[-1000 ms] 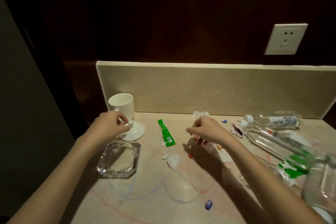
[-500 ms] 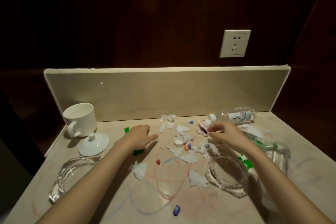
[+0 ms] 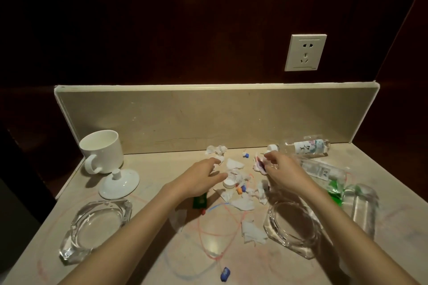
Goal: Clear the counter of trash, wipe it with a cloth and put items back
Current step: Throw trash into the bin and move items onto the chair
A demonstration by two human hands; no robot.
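White paper scraps [image 3: 234, 165] litter the counter [image 3: 162, 164] mid-back; the left hand [image 3: 199, 178] hovers over them, fingers relaxed and empty; the right hand [image 3: 281, 170] pinches a stained tissue [image 3: 259, 164]. Gathering scraps into one heap before lifting would probably work best.

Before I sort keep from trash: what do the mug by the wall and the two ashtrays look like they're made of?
Mug: glossy white, opaque, thick-walled, so probably glazed ceramic, like its lid. Left ashtray and right ashtray: clear, thick, bright faceted edges, so probably heavy glass, though clear acrylic can't be excluded.
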